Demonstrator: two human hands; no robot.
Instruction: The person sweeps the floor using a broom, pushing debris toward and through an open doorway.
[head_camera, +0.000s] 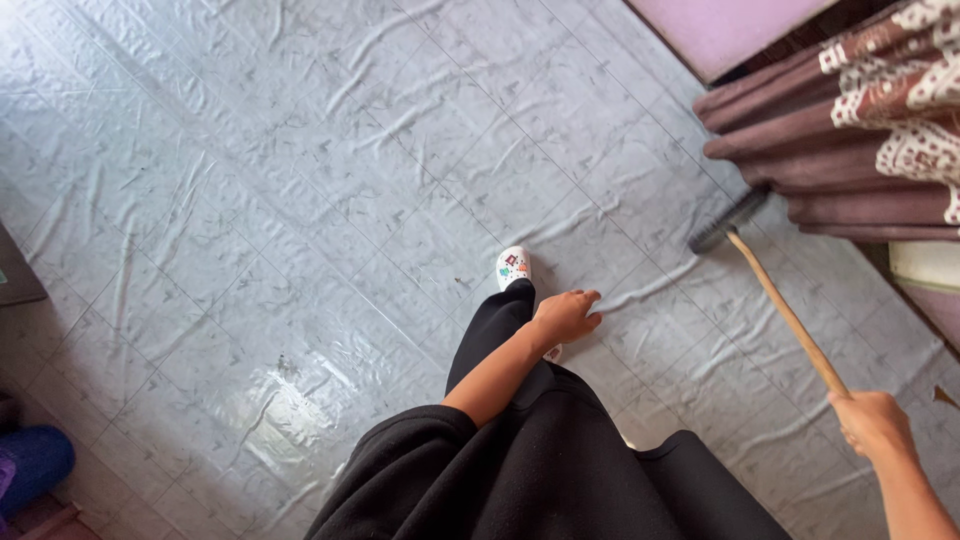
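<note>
Black garment (520, 470) fills the bottom of the view, closest to the lens, covering the person's body and legs. One foot in a white patterned shoe (514, 266) steps forward onto the floor.

Left hand (565, 316) hangs free in front of the dark trousers, fingers loosely curled, holding nothing, touching nothing.

Right hand (872, 421) is wrapped tight around the upper end of a wooden broom handle (785, 310). The stick slants up and away to the dark broom head (727, 222), which sits on the floor right at the bottom edge of a maroon patterned curtain (850, 130), just beside or touching the folds; cannot tell which.

Floor (300, 200) is a grey tile-print vinyl sheet, wrinkled all over, with a glare patch near the lower middle. Small dark specks and scuffs are scattered across it; cannot tell whether they are loose dirt or marks in the sheet. No gathered dust pile in view, no dustpan in view.

Progress judgement: sweeping looks to be at the curtain-side edge, with the wide open stretch of floor to the left showing no sign either way of being done. Nothing collected, so most of it likely remains.

Also there: pale purple panel (720, 30) top right, blue object (35, 465) at the lower left corner.
</note>
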